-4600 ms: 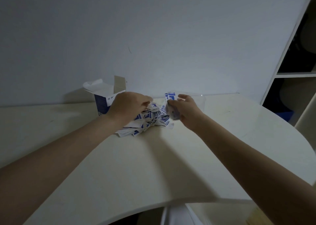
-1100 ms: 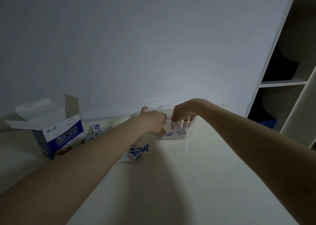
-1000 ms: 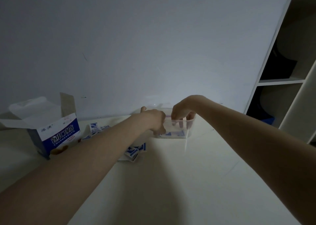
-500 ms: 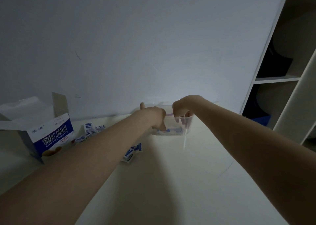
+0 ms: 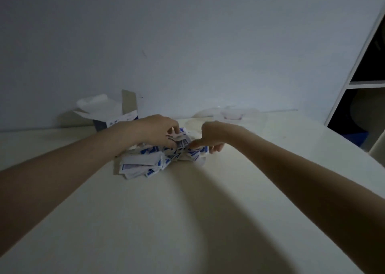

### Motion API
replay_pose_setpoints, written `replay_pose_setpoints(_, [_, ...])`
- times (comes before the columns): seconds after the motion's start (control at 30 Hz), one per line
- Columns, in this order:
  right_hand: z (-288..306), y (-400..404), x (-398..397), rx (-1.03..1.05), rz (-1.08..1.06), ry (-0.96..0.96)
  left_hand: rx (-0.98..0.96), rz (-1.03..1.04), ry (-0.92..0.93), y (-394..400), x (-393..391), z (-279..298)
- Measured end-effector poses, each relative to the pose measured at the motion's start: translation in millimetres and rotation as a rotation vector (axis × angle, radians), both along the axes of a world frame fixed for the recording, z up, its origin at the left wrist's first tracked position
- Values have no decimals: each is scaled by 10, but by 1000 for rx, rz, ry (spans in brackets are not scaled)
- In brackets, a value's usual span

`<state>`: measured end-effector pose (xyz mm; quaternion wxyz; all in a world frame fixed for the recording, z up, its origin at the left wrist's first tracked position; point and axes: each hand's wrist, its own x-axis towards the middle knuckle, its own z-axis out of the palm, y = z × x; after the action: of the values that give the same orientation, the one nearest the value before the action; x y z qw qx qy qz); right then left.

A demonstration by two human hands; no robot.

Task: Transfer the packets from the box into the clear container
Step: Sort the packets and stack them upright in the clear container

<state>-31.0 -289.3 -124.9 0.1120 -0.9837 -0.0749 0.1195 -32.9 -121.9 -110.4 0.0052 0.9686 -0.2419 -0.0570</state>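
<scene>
A pile of small white and blue packets [image 5: 145, 165] lies on the cream table in front of the open blue and white box [image 5: 123, 117]. My left hand [image 5: 158, 131] rests on the pile's far left side, fingers curled around some packets. My right hand [image 5: 210, 137] is on the pile's right side, thumb and fingers pinched on packets there. The clear container [image 5: 232, 114] stands against the wall, behind and to the right of both hands; what it holds is hard to make out.
The cream table [image 5: 187, 221] stretches toward me with its bare part in shadow. A white wall runs along the back edge. A white shelf unit [image 5: 354, 82] with dark compartments stands at the far right.
Both hands have left the clear container and come back left and nearer, onto the packet pile. The view has swung so the pile sits in the middle.
</scene>
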Motion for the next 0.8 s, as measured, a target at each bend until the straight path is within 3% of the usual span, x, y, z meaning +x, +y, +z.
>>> replay_pose_setpoints(0.07, [-169,72,-28,7,-34,-39,0,-10,57,102,-51,-96])
replay_pose_setpoints(0.27, [-161,64,-78,380,-220,-135,0,-72,9,136,-104,-291])
replay_pose_setpoints(0.43, [236,-177,-160,290,-213,-342,-64,-40,37,120,-66,-293])
replay_pose_setpoints(0.57, [456,-256,-239,276,-156,-406,-502,40,-188,-21,-132,-120])
replay_pose_setpoints(0.63, [483,-235,-282,344,-71,-339,-668,20,-160,-89,-168,-44])
replay_pose_setpoints(0.73, [438,-163,-310,702,-65,-274,-798,26,91,-166,-205,-4])
replay_pose_setpoints(0.8, [371,-115,-322,996,-122,-225,-918,60,158,-168,-224,-1])
